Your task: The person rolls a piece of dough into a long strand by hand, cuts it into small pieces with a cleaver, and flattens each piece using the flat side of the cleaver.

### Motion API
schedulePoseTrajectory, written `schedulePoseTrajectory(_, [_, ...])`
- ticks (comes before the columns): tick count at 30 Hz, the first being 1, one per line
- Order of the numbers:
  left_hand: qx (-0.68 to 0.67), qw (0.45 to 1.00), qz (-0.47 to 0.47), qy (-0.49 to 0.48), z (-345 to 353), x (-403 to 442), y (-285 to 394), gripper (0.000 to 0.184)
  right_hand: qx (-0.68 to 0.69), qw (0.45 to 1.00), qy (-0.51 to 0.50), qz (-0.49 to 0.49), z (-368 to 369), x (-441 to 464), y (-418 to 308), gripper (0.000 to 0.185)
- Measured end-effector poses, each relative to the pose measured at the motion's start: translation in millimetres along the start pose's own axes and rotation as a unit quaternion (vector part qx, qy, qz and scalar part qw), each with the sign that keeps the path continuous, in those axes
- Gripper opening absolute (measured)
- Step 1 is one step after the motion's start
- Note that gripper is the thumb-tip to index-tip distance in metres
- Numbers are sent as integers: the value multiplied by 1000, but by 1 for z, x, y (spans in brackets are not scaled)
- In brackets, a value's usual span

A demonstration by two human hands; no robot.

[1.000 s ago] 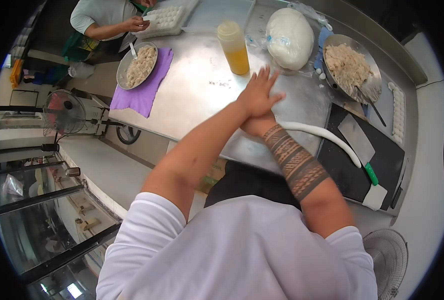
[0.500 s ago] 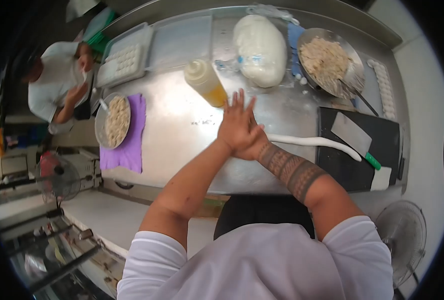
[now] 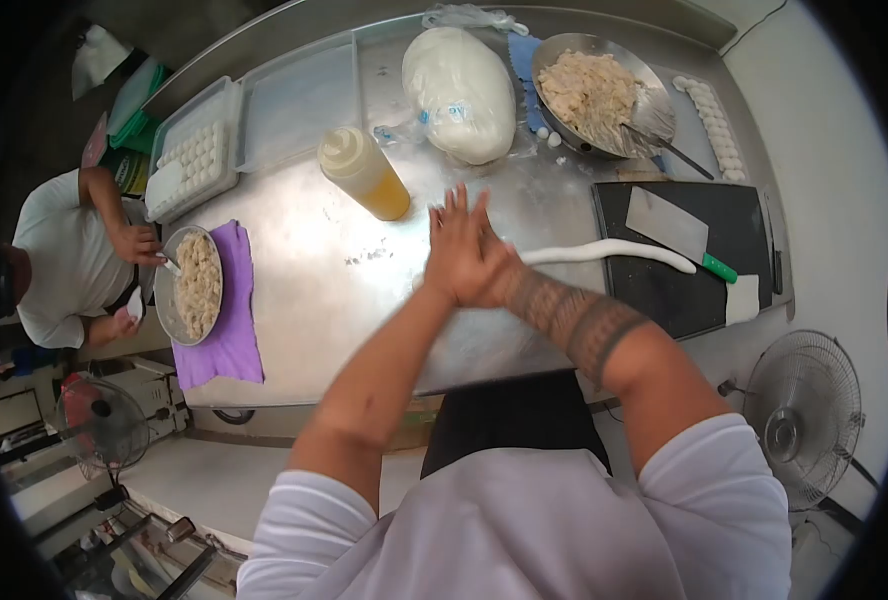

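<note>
A long white dough rope [image 3: 604, 250] runs from beneath my hands to the right, its far end lying over the black cutting board [image 3: 749, 215]. My left hand [image 3: 456, 245] lies across my right hand [image 3: 492, 275], and its fingers are stretched out. Most of my right hand's fingers are hidden under the left one. Both hands are over the metal table [image 3: 304, 340], at the rope's left end; the dough directly under them is hidden. Just beyond my fingers stands a squeeze bottle [image 3: 364, 174] with yellow liquid. A cleaver [image 3: 667, 222] with a green handle rests on the board.
Behind are a large wrapped dough mass [image 3: 461, 95] and a bowl of filling [image 3: 589, 95]. Small dough pieces [image 3: 716, 130] line the back right. At left, a co-worker [image 3: 64, 250] holds a spoon by another bowl [image 3: 198, 285] on purple cloth [image 3: 239, 330], near a dough tray [image 3: 196, 150].
The view has swung, shifting the table's contents left. My hands stay stacked over the rope's left end. The co-worker's hand has moved to the spoon at the left bowl.
</note>
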State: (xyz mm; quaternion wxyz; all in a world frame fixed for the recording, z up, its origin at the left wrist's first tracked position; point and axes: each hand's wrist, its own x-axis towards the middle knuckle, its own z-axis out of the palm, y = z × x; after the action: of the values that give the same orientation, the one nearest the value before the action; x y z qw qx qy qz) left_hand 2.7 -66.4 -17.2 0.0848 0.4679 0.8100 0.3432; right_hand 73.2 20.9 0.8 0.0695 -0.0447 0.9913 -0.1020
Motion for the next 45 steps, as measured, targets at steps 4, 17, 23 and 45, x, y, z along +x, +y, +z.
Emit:
schedulePoseTrajectory(4, [22,999,-11,-29,-3,3,-10,99,-50,997,48,20,9,-9,-3,107])
schedulePoseTrajectory(17, [28,999,35,4,9,-30,17,96,2,998,23,50,23,-27,-13,105])
schedulePoseTrajectory(23, [60,998,17,-12,7,-11,9,98,22,999,12,33,13,-25,-13,104])
schedulePoseTrajectory(45, [82,991,-90,50,66,-158,127,83,56,974,-34,-215,33,-162,-21,100])
